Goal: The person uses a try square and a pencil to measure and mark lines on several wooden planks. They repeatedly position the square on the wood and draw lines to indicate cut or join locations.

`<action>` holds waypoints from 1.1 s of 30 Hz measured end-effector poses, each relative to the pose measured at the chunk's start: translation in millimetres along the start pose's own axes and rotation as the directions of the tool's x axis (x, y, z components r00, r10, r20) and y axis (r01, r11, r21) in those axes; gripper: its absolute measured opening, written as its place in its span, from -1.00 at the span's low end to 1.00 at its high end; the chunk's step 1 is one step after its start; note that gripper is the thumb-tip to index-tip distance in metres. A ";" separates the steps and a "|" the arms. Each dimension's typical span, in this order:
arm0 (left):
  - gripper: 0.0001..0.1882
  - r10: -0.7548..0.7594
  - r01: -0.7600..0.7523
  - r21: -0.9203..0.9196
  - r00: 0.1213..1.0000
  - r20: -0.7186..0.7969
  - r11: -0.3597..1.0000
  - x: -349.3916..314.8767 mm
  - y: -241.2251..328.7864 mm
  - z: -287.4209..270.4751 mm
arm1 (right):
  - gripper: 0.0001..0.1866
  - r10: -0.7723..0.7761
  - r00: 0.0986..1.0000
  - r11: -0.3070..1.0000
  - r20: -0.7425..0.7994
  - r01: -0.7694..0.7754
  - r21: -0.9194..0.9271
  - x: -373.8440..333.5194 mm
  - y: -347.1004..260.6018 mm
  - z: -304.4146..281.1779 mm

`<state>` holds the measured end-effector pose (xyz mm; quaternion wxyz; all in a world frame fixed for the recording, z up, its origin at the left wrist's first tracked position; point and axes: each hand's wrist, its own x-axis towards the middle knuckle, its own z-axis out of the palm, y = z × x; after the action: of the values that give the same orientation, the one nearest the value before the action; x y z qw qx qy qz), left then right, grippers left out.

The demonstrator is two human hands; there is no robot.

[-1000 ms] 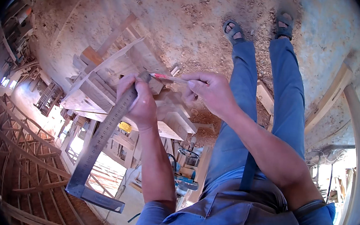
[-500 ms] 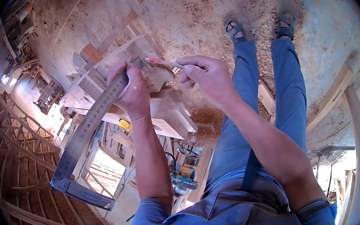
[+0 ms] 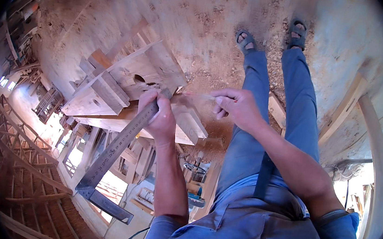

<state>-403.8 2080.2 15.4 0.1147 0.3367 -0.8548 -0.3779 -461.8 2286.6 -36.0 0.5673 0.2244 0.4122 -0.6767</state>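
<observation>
My left hand is closed around the upper end of a steel try square. The marked blade slants down and left from my fist to a short dark stock at its far end. In my right hand, thumb and fingers pinch a slim pencil with a reddish tip, smeared by motion. The tip points left toward the blade's end, a little apart from it. Behind my left hand lie pale wooden boards, one with a dark knot hole.
Wood shavings lie over the floor around my sandalled feet. At the right stand curved wooden pieces. A machine with a handwheel is below the boards. Curved wooden frames fill the lower left.
Both hands have moved right and slightly down in the picture, carrying the try square and the pencil. The knot hole in the board has come into view.
</observation>
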 end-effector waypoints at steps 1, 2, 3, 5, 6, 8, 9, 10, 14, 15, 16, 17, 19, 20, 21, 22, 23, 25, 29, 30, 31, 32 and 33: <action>-0.82 -0.028 0.028 -0.011 1.000 0.003 1.000 -0.4 5.6 -5.4 | -0.74 -0.027 0.999 0.999 -0.038 0.026 -0.022 -1.0 -6.3 -4.4; -0.83 -0.054 0.055 -0.023 0.998 0.007 0.998 0.1 10.5 -9.5 | -0.74 -0.053 0.996 0.998 -0.076 0.050 -0.047 -2.2 -13.5 -10.3; -0.84 -0.071 0.071 -0.039 0.997 -0.003 0.997 -2.5 13.5 -14.6 | -0.74 -0.088 0.991 0.995 -0.096 0.082 -0.062 -2.6 -18.5 -19.0; -0.84 -0.102 0.100 -0.084 0.995 -0.018 0.991 -8.5 24.3 -21.2 | -0.73 -0.139 0.975 0.986 -0.171 0.121 -0.113 -12.8 -36.7 -38.5; -0.84 -0.116 0.112 -0.109 0.993 -0.031 0.988 -13.8 31.0 -23.1 | -0.73 -0.157 0.964 0.981 -0.217 0.126 -0.150 -20.8 -48.0 -47.8; -0.84 -0.148 0.141 -0.157 0.988 -0.034 0.977 -26.3 44.5 -24.3 | -0.72 -0.199 0.926 0.970 -0.320 0.140 -0.200 -36.7 -57.0 -80.0; -0.84 -0.170 0.162 -0.178 0.985 -0.030 0.971 -37.5 47.1 -23.0 | -0.72 -0.227 0.901 0.962 -0.371 0.147 -0.230 -47.1 -59.8 -97.1; -0.84 -0.193 0.185 -0.197 0.981 -0.021 0.963 -46.4 57.6 -22.4 | -0.73 -0.253 0.871 0.954 -0.421 0.152 -0.258 -62.0 -64.7 -112.5; -0.86 -0.372 0.372 -0.272 0.927 0.052 0.888 -95.6 111.8 -24.2 | -0.73 -0.307 0.797 0.921 -0.520 0.110 -0.374 -122.7 -82.4 -164.4; -0.87 -0.389 0.382 -0.301 0.920 0.040 0.874 -108.3 122.2 -23.9 | -0.73 -0.322 0.782 0.909 -0.533 0.097 -0.406 -135.3 -86.3 -172.9; -0.88 -0.404 0.390 -0.334 0.914 0.031 0.858 -119.8 130.6 -21.9 | -0.74 -0.332 0.787 0.902 -0.520 0.103 -0.420 -146.7 -90.7 -179.9; -0.89 -0.421 0.398 -0.365 0.907 0.017 0.842 -131.4 138.8 -20.2 | -0.74 -0.339 0.795 0.895 -0.503 0.107 -0.433 -155.7 -95.9 -186.0; -0.89 -0.501 0.451 -0.446 0.865 0.007 0.773 -153.2 153.5 -15.6 | -0.74 -0.337 0.818 0.883 -0.466 0.104 -0.457 -167.6 -112.9 -184.3; -0.88 -0.537 0.472 -0.486 0.843 0.005 0.736 -164.2 160.1 -15.0 | -0.73 -0.336 0.841 0.875 -0.424 0.112 -0.470 -172.9 -122.8 -179.8; -0.88 -0.586 0.504 -0.520 0.810 0.007 0.690 -177.6 160.7 -14.1 | -0.73 -0.330 0.864 0.868 -0.380 0.120 -0.482 -173.6 -131.2 -170.6; -0.88 -0.625 0.527 -0.552 0.780 0.014 0.646 -190.0 161.2 -13.4 | -0.72 -0.326 0.884 0.862 -0.335 0.132 -0.489 -173.9 -140.4 -160.8; -0.88 -0.663 0.548 -0.583 0.749 0.022 0.600 -198.2 161.0 -13.9 | -0.70 -0.317 0.908 0.850 -0.275 0.142 -0.508 -173.4 -149.3 -150.9; -0.89 -0.647 0.499 -0.637 0.762 0.000 0.587 -201.5 160.8 -4.9 | -0.69 -0.337 0.922 0.829 -0.192 0.194 -0.524 -175.5 -173.0 -136.0; -0.93 -0.713 0.519 -0.672 0.700 -0.021 0.529 -206.6 180.1 -36.4 | -0.66 -0.319 0.945 0.788 -0.065 0.227 -0.573 -177.1 -197.6 -105.1; -0.94 -0.738 0.515 -0.709 0.674 -0.012 0.482 -208.7 180.3 -45.9 | -0.66 -0.315 0.948 0.778 -0.044 0.232 -0.584 -178.4 -199.7 -99.6; -0.95 -0.763 0.518 -0.740 0.646 0.009 0.429 -209.3 178.1 -52.9 | -0.65 -0.289 0.956 0.781 -0.050 0.205 -0.590 -178.1 -201.0 -97.5; -0.96 -0.785 0.518 -0.769 0.618 0.033 0.375 -208.6 176.0 -59.1 | -0.65 -0.281 0.958 0.773 -0.059 0.189 -0.606 -179.4 -200.7 -94.8; -0.94 -0.784 0.450 -0.813 0.621 -0.012 0.369 -208.8 173.1 -61.6 | -0.65 -0.278 0.958 0.757 -0.066 0.177 -0.629 -182.5 -199.0 -91.5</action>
<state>-304.7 2267.8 195.1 0.2586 0.6291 -0.3777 -0.6283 -619.8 2470.6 113.9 0.4886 0.0268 0.6775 -0.5491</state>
